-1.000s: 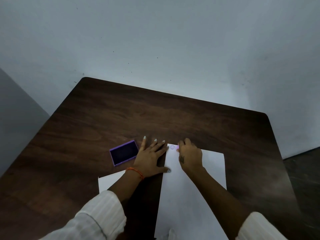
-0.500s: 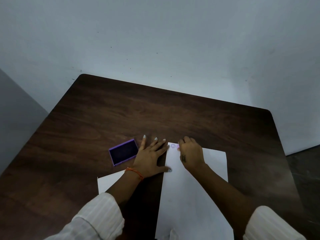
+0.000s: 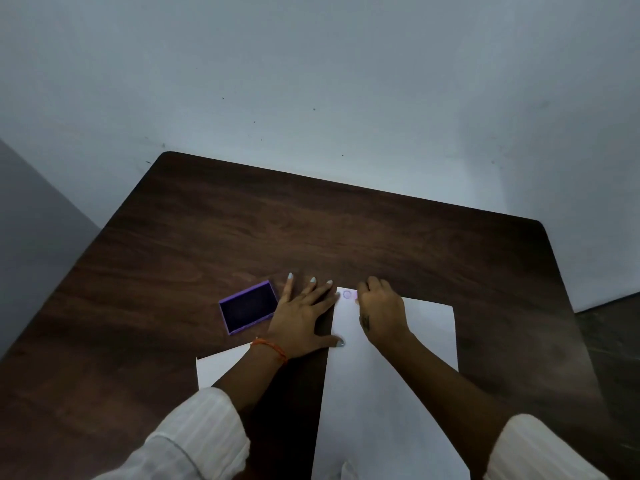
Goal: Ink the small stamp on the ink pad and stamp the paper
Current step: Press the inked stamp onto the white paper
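Observation:
A white sheet of paper lies lengthwise on the dark wooden table. A faint round purple stamp mark shows at its far left corner. My right hand is closed over the far edge of the sheet, fingers curled on a small pink stamp that barely shows beside the mark. My left hand lies flat with fingers spread, thumb tip on the sheet's left edge. The purple ink pad sits open just left of my left hand.
A second white sheet lies partly under my left forearm. The table's far edge meets a pale wall. Bare wood stretches beyond both hands and to the right of the paper.
Both hands stay almost where they were. The head camera has shifted slightly, so the table sits a little differently in view. The stamp mark remains beside my right fingers.

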`<state>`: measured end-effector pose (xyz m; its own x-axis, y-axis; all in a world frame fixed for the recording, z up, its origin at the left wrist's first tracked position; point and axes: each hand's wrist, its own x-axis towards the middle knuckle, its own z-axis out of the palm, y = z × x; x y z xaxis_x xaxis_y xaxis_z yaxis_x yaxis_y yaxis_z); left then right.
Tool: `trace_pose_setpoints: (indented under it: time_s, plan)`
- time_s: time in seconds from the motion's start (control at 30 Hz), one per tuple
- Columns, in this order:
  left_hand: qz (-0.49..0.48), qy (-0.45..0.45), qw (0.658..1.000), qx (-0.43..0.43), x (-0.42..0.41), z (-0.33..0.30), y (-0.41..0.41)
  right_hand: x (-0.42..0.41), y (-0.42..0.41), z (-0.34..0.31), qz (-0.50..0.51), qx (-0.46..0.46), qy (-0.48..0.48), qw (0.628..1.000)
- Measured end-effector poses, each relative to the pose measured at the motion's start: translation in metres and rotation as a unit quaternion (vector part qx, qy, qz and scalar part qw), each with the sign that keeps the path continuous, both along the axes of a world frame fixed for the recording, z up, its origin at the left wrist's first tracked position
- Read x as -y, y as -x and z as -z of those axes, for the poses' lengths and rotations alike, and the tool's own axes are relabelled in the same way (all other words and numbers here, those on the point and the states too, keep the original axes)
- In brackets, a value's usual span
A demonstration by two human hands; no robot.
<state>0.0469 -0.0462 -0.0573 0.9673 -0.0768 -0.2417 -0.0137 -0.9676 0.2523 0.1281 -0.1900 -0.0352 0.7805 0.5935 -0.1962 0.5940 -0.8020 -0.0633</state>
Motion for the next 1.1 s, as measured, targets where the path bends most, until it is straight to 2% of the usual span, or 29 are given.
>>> trace_pose_setpoints:
  time_s: [0.17, 0.23, 0.3, 0.33, 0.4, 0.43, 0.5, 0.53, 0.57, 0.63, 0.7, 0.8, 0.93, 1.0, 1.1]
  plan:
    - [-0.004, -0.005, 1.000, -0.010, 0.001, -0.003, 0.001, -0.002, -0.003, -0.002, 0.018, -0.005, -0.017, 1.000]
    - [-0.007, -0.005, 1.000, -0.011, 0.002, -0.005, 0.001, 0.001, -0.006, -0.006, 0.049, -0.035, -0.056, 0.997]
    - [-0.009, -0.001, 1.000, -0.010, 0.002, -0.007, 0.002, 0.007, -0.005, -0.008, 0.120, -0.064, -0.177, 0.975]
    - [-0.009, 0.003, 1.000, -0.010, 0.002, -0.008, 0.001, 0.011, -0.003, -0.009, 0.169, -0.069, -0.267, 0.946]
    - [-0.017, 0.019, 1.000, -0.009, 0.001, -0.010, 0.002, 0.019, 0.003, -0.011, 0.287, -0.094, -0.417, 0.857]
    - [-0.027, 0.035, 0.999, -0.005, 0.001, -0.011, 0.004, 0.023, 0.006, -0.012, 0.348, -0.136, -0.472, 0.799]
    - [-0.053, 0.078, 0.995, 0.014, 0.000, -0.015, 0.008, 0.030, 0.011, -0.013, 0.444, -0.288, -0.559, 0.639]
    - [-0.067, 0.101, 0.992, 0.027, 0.000, -0.016, 0.012, 0.035, 0.015, -0.015, 0.462, -0.360, -0.587, 0.559]
    - [-0.083, 0.122, 0.988, 0.042, -0.001, -0.017, 0.017, 0.040, 0.021, -0.016, 0.464, -0.411, -0.608, 0.496]
    - [-0.118, 0.162, 0.978, 0.064, -0.001, -0.019, 0.028, 0.048, 0.035, -0.016, 0.454, -0.466, -0.640, 0.410]
    - [-0.153, 0.190, 0.967, 0.068, 0.000, -0.019, 0.042, 0.054, 0.050, -0.013, 0.443, -0.499, -0.655, 0.355]
    - [-0.200, 0.192, 0.958, 0.073, 0.003, -0.015, 0.062, 0.057, 0.069, -0.011, 0.437, -0.529, -0.659, 0.309]
    - [-0.245, 0.155, 0.951, 0.108, 0.008, -0.004, 0.077, 0.058, 0.084, -0.006, 0.436, -0.549, -0.654, 0.285]
    - [-0.261, 0.148, 0.947, 0.112, 0.010, -0.001, 0.080, 0.058, 0.087, -0.004, 0.434, -0.554, -0.653, 0.278]
    - [-0.279, 0.145, 0.942, 0.119, 0.011, 0.001, 0.081, 0.057, 0.088, -0.002, 0.431, -0.554, -0.651, 0.291]
